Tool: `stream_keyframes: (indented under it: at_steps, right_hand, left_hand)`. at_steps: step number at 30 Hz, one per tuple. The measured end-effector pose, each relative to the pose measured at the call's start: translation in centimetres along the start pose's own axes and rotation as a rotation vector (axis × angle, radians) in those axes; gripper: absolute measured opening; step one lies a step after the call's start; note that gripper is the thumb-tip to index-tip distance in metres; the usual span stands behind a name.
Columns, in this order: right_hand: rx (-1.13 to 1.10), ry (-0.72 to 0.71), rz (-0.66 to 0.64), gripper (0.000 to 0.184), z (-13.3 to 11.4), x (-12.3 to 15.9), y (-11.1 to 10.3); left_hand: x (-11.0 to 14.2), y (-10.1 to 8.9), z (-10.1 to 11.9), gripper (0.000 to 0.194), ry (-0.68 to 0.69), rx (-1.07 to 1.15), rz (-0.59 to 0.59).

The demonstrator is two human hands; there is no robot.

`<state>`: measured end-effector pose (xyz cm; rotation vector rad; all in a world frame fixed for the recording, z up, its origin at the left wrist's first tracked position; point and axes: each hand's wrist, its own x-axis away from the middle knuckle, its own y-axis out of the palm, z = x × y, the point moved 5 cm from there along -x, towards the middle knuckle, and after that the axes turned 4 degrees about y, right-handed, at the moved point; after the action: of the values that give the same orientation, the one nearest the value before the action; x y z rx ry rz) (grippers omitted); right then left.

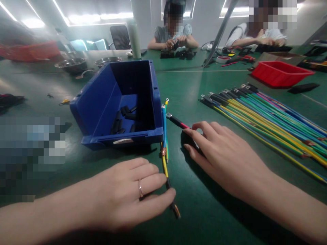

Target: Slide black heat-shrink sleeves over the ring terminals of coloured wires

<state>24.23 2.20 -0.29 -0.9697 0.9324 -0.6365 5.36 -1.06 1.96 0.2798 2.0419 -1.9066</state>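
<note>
My left hand [127, 194], a ring on one finger, is closed with thumb and fingers on a yellow cable [165, 166]. A black sleeve and bare copper strands show at the cable's near end. My right hand [217, 146] has its fingers curled on a red cable [184, 126] with a black sleeve and a metal ring lug at its far end; the rest is hidden under the hand. Between the hands, a blue cable [164, 126] with a ring lug lies along a blue bin [120, 139]. Several black sleeves [117, 122] lie inside the bin.
Many lugged cables [245, 112] lie in a row on the green table [189, 88] at right. A red tray [281, 75] stands behind them. Metal bowls [71, 64] and a pale bottle [134, 41] are at the back. Two people work across the table.
</note>
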Motion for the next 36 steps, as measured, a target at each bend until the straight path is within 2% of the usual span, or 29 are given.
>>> stream_keyframes:
  at_steps: [6, 13, 28, 36]
  right_hand:
    - [0.059, 0.103, -0.095, 0.045, 1.4, -0.1, 1.2]
    - [0.135, 0.152, -0.107, 0.043, 2.3, 0.1, 1.1]
    - [0.144, 0.331, -0.307, 0.045, 5.3, -0.5, 2.2]
    - [0.219, 0.387, -0.269, 0.05, 5.6, -0.4, 2.0]
  left_hand:
    - [0.1, 0.1, 0.1, 0.034, 0.007, 0.009, 0.031]
    - [0.2, 0.3, -0.1, 0.033, 0.003, 0.019, 0.034]
    - [0.2, 0.5, 0.0, 0.034, 0.009, 0.01, 0.041]
    - [0.2, 0.4, 0.1, 0.034, 0.006, 0.022, 0.051]
